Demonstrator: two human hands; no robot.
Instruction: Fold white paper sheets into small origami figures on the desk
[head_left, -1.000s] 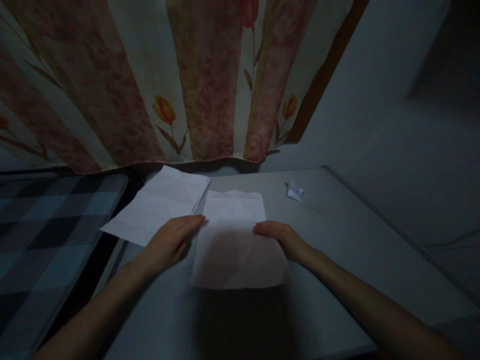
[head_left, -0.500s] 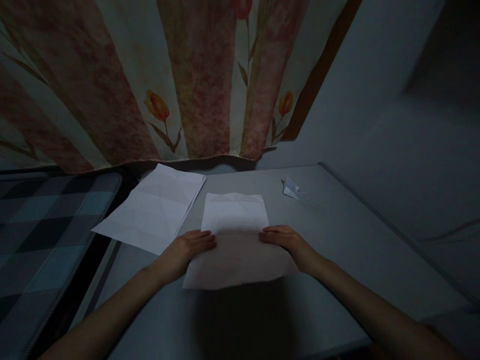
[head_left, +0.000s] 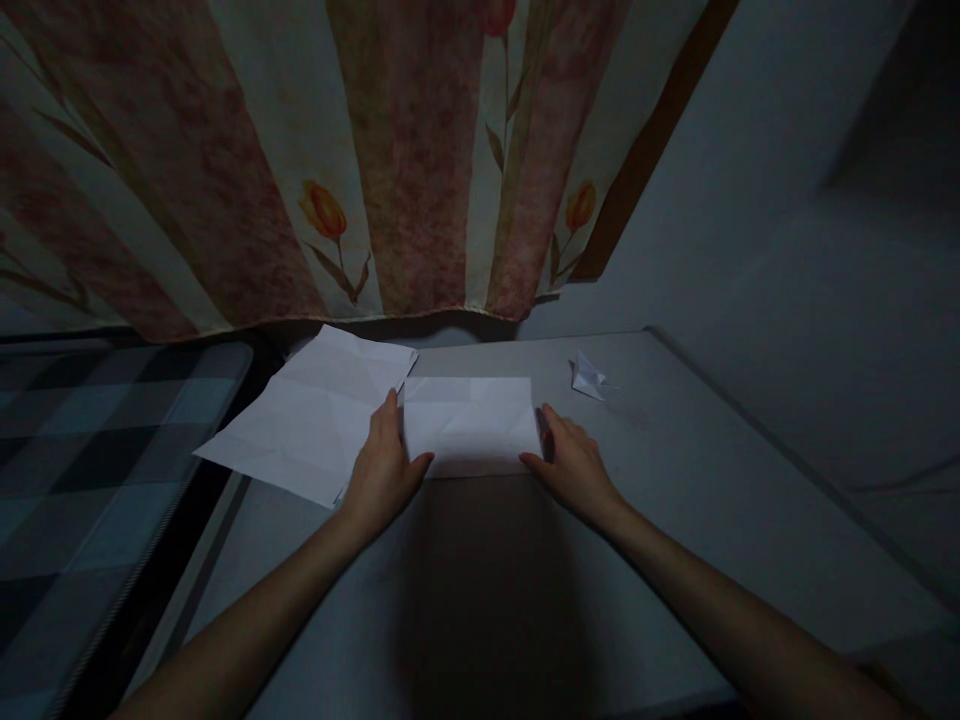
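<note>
The folded sheet [head_left: 471, 424] is lying flat near the far middle of the grey worktop [head_left: 675, 480], doubled over into a wide rectangle with its folded edge facing the person. The left hand [head_left: 382, 472] is resting along the sheet's left edge, fingers extended and thumb pressing on the near left corner. The right hand [head_left: 574, 468] is mirroring it at the right edge, thumb touching the near right corner. Neither grip is closing around the paper: both hands are lying open and flat, bearing down on it rather than clasping it. A second, unfolded sheet [head_left: 315, 420] with faint crease lines is lying just beside the left hand, overhanging the worktop's left edge above a checked cushion [head_left: 90, 450]. A small folded paper figure [head_left: 589, 378] is sitting well apart, toward the far right corner, and a flowered curtain [head_left: 405, 160] is hanging behind. By judgement, the half-fold is made and the thumbs are setting its crease. The rectangle is showing only faint crease lines and no further folds, so the folding appears to be at an early stage.
</note>
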